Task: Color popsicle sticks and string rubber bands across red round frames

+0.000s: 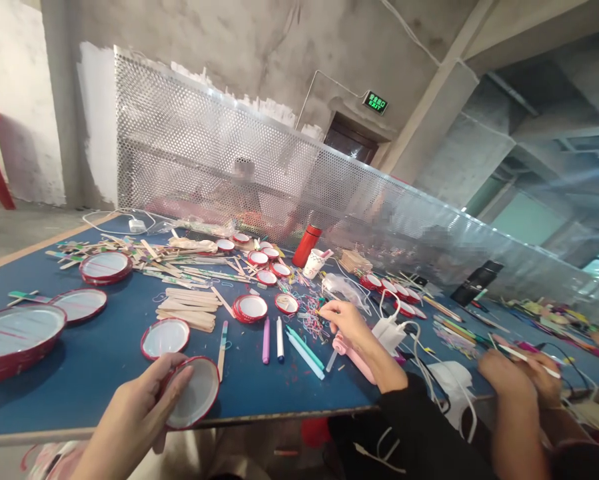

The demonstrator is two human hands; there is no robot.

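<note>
Two hands work at the near edge of the bench [99, 393]. The left hand [134, 413] holds a red-rimmed disc [196, 393] tilted up on its edge, just above the bench's front edge. Its fingers [172, 377] are curled together over the rim, gripping the disc from the side, and its white face turns toward the right hand. The right hand [342, 320], with a black sleeve [414, 413] behind it, sits further along the bench. Its fingers [329, 310] are pressed together in a pinch on a thin item [319, 312], too small to make out, just above a heap of coloured rubber bands [312, 327]. A pink glue gun [352, 360] lies right under that wrist, though the pink shape is partly hidden, so its kind is uncertain.

Between the hands lie a purple marker [266, 340], a white marker [280, 340] and teal sticks [304, 353]. Further left are a stack of wooden craft sticks [189, 310] and more red-rimmed discs [164, 337]. A red flask [306, 245] stands near the perforated metal screen [204, 140]. To the right, a co-worker's hands [514, 377] hold a white stick [534, 360], well apart from the person's own.
</note>
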